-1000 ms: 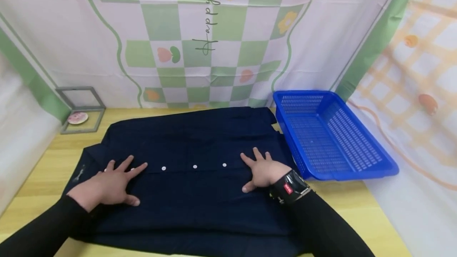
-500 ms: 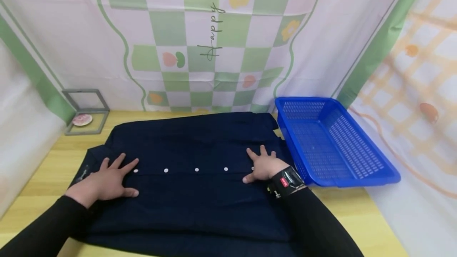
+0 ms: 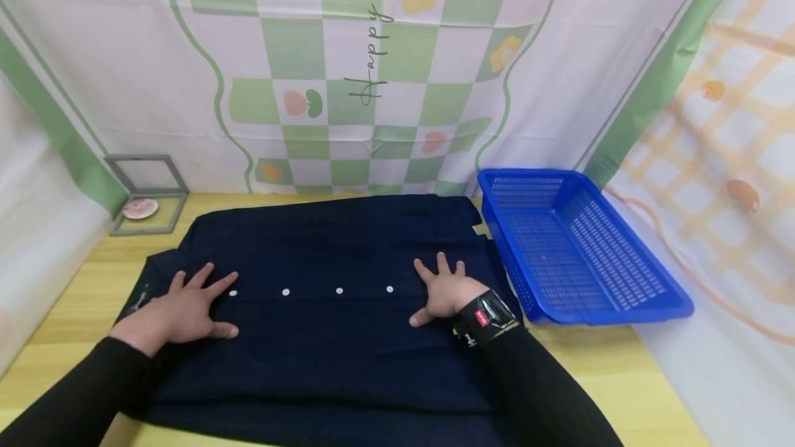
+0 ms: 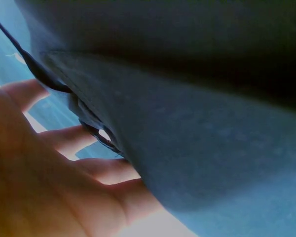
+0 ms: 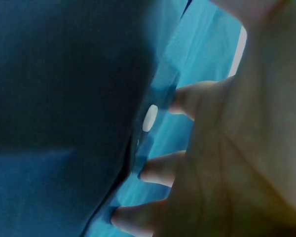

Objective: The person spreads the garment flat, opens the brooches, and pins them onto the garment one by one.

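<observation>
Across the shirt [image 3: 335,357], the left hand [image 3: 189,312] is leaving a button [image 3: 232,292] clear while the right hand [image 3: 448,295] is hiding another

Compared with a second ago, the left hand is sitting slightly nearer the shirt's end on the person's left, and the button that was showing between its fingers is now lying clear by the index fingertip. Half a second ago another button was showing beside the right hand; now that hand, lying a little closer to the shirt's middle, is covering the spot.

Both hands are keeping their fingers straight and spread apart, clamping on nothing and resting on the shirt. How hard they are pressing, I cannot tell. From the right wrist, fingers are touching the fabric near a white button; from the left wrist, a bulge of fabric is hiding some fingertips.

On the table [image 3: 633,378], the shirt is lying spread out, with the basket [image 3: 509,254] standing just beside its right end and the frame [image 3: 180,211], a disc [image 3: 139,208] within it, near the far left.

For the work, this is probably meaning little: the shirt's outline is looking much the same, so the hands seem to be smoothing or steadying it.
</observation>
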{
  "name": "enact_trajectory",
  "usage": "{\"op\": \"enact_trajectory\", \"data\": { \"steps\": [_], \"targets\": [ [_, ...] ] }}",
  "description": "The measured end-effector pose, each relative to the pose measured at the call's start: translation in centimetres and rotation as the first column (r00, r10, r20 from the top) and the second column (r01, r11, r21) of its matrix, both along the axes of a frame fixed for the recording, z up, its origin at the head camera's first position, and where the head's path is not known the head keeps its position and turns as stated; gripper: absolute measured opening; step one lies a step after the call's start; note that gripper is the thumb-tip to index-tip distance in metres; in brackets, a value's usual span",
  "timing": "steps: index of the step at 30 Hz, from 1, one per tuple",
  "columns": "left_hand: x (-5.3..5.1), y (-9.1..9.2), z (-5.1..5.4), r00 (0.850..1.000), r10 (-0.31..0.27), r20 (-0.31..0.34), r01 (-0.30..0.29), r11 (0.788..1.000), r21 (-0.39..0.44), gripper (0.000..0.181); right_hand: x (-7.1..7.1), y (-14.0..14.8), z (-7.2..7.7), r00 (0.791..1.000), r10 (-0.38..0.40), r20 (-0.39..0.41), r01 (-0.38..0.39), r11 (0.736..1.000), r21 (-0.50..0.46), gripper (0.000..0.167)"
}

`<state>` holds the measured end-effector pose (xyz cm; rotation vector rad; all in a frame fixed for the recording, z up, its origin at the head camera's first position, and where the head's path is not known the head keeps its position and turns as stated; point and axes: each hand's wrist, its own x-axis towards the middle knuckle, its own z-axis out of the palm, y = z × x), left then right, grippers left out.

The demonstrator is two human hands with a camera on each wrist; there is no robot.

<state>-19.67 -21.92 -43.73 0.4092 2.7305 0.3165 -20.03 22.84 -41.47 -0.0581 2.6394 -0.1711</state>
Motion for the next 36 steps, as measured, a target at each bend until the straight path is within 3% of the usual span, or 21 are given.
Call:
{"op": "enact_trajectory", "data": {
  "steps": [15, 23, 26, 29, 31, 32, 34, 36],
  "targets": [
    [-0.7, -0.9, 0.3, 1.000, -0.023, -0.004, 0.023, 0.999, 0.024, 0.110, 0.5, -0.3, -0.5, 1.000, -0.008, -0.024, 0.008, 1.000, -0.009, 0.111],
    [-1.4, -2.3, 0.0, 1.000, -0.015, 0.002, 0.015, 0.999, 0.039, 0.112, 0.7, -1.2, -0.8, 0.996, 0.050, -0.078, -0.053, 0.998, -0.026, 0.108],
    [-1.6, -2.7, 0.0, 1.000, -0.005, 0.008, 0.005, 0.999, 0.032, 0.112, 1.5, -1.0, -0.7, 0.989, 0.068, -0.129, -0.074, 0.996, -0.042, 0.104],
    [-1.6, -3.1, -0.3, 1.000, 0.002, -0.004, -0.002, 1.000, 0.024, 0.111, 3.6, -0.2, 0.0, 0.976, 0.112, -0.186, -0.121, 0.992, -0.039, 0.096],
    [-1.2, -3.3, -0.4, 0.999, 0.017, -0.027, -0.017, 1.000, 0.013, 0.111, 5.4, 0.6, 1.0, 0.949, 0.169, -0.267, -0.182, 0.983, -0.024, 0.089],
    [-0.9, -3.2, -0.4, 0.999, 0.021, -0.047, -0.021, 1.000, 0.008, 0.110, 6.4, 1.3, 1.5, 0.921, 0.202, -0.333, -0.217, 0.976, -0.010, 0.085],
    [0.3, -2.9, -0.3, 0.996, 0.021, -0.091, -0.021, 1.000, -0.001, 0.108, 8.4, 2.9, 2.7, 0.840, 0.248, -0.482, -0.266, 0.964, 0.032, 0.078],
    [2.1, -2.1, 0.0, 0.989, -0.004, -0.146, 0.000, 1.000, -0.021, 0.104, 10.1, 5.1, 3.8, 0.732, 0.256, -0.631, -0.266, 0.961, 0.081, 0.075]
  ]
}}
